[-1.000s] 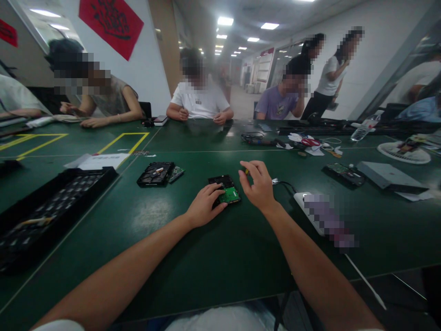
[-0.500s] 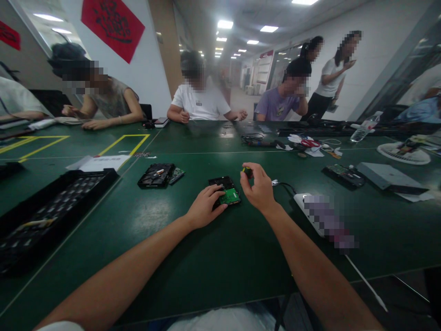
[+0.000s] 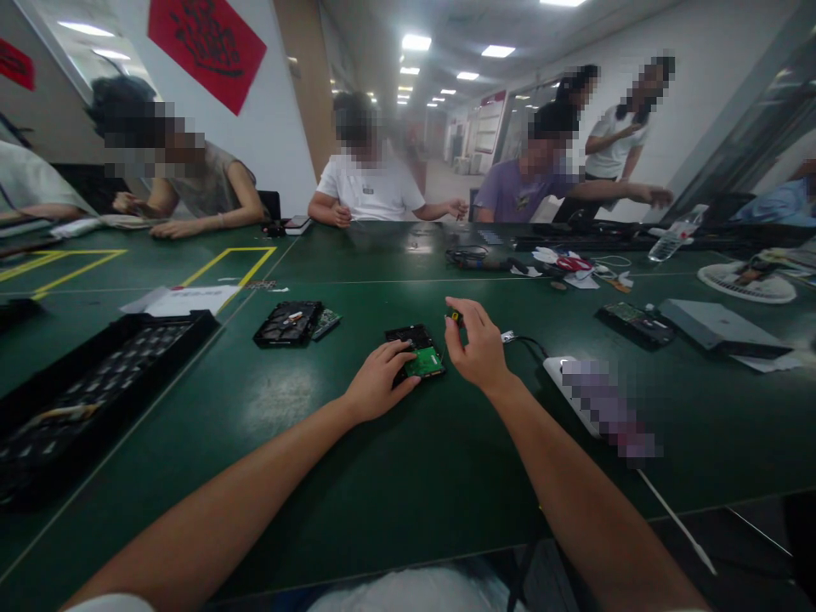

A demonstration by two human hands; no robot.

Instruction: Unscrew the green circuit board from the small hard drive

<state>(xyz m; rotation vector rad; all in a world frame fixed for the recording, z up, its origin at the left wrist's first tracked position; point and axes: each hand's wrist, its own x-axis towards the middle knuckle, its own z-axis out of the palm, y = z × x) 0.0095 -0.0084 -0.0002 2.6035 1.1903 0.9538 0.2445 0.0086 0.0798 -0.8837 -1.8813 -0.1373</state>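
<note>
A hard drive (image 3: 426,362) lies on the table in front of me, its green circuit board facing up in a black casing. My left hand (image 3: 383,376) rests over its left side, fingers on top and thumb along the near edge, gripping it. Just right of the drive, my right hand (image 3: 475,338) is raised and closed around the black and yellow handle of a screwdriver (image 3: 455,316). Its thin shaft seems to run down toward the drive's right side; I cannot make out whether the tip touches a screw.
Left stand a black case (image 3: 286,325), a small circuit board (image 3: 326,323) and a long black tray (image 3: 95,399). To the right are a power strip (image 3: 574,395), another opened drive (image 3: 635,325) and a grey metal box (image 3: 723,327). Several people are across the table (image 3: 357,476).
My right hand and the screwdriver handle have shifted very slightly; the drive and my left hand stay put. Across the table, the person in purple has stretched an arm to the right.
</note>
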